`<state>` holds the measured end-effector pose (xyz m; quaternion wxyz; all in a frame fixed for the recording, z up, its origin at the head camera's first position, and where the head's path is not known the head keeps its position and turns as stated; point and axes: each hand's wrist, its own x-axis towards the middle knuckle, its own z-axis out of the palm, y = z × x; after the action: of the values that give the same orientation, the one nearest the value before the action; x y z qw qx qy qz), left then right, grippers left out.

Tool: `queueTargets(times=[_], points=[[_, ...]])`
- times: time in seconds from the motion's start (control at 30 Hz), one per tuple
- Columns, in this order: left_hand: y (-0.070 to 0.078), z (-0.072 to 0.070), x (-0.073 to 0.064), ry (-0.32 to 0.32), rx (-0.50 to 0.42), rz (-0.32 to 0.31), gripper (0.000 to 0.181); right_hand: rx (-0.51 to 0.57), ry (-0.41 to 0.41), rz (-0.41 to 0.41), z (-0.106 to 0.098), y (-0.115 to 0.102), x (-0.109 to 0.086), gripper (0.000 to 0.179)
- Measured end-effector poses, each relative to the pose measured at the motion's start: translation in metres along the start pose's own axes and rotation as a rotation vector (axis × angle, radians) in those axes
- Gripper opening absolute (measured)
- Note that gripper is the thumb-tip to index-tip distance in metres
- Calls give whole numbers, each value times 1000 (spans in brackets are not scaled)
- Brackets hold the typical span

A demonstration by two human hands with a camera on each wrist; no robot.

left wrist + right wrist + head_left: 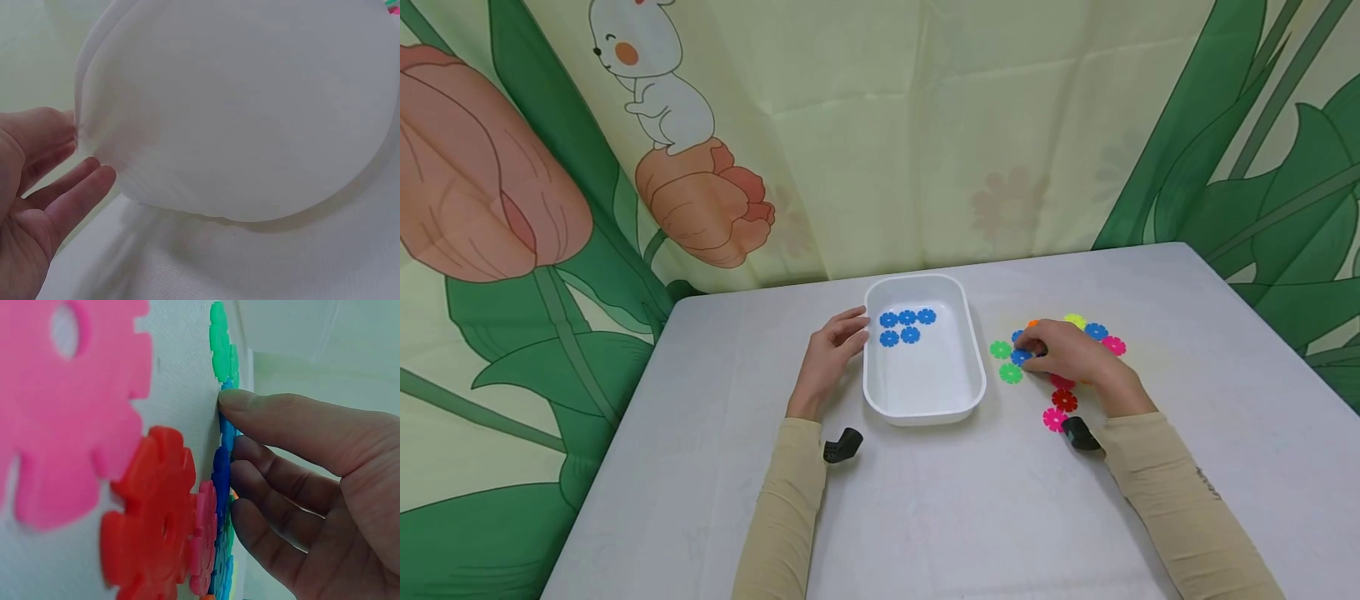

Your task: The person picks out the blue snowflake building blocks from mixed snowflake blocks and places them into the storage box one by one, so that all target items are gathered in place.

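A white plastic tray (925, 392) stands at the middle of the table in the head view. Along its upper left lie several blue flower-shaped discs (910, 334), flat and apart. My left hand (829, 358) rests its loosely bent fingertips against the tray's left side; the left wrist view shows the fingers (81, 190) touching the outer wall. To the right of the tray, my right hand (1070, 354) reaches down over a loose spread of coloured discs. Its thumb and index finger pinch a blue flower-shaped disc (227, 428) at the edges, low at the tabletop.
Green discs (1011, 373) lie left of the right hand, with yellow, blue and pink discs (1114, 345) beyond it. Red (1064, 401) and pink discs lie near the right wrist. Black wrist cameras (842, 446) hang at both sleeves. A patterned curtain (880, 167) hangs behind the table.
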<state>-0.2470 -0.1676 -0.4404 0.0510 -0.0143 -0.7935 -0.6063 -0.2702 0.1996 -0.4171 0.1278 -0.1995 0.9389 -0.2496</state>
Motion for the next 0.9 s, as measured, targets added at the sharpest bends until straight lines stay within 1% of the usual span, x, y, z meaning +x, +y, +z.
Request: queueTargets(times=[0.33, 0.5, 0.67, 0.9], points=[[0, 0, 0, -4, -5, 6, 31, -17, -1, -29, 0, -1, 0, 38], [-1, 0, 1, -8, 0, 6, 31, -12, 11, -48, 0, -1, 0, 36], [-1, -1, 1, -7, 3, -3, 32, -25, 25, -57, 1, -1, 0, 38], [-2, -1, 2, -10, 0, 1, 33, -34, 37, -81, 2, -1, -1, 39]])
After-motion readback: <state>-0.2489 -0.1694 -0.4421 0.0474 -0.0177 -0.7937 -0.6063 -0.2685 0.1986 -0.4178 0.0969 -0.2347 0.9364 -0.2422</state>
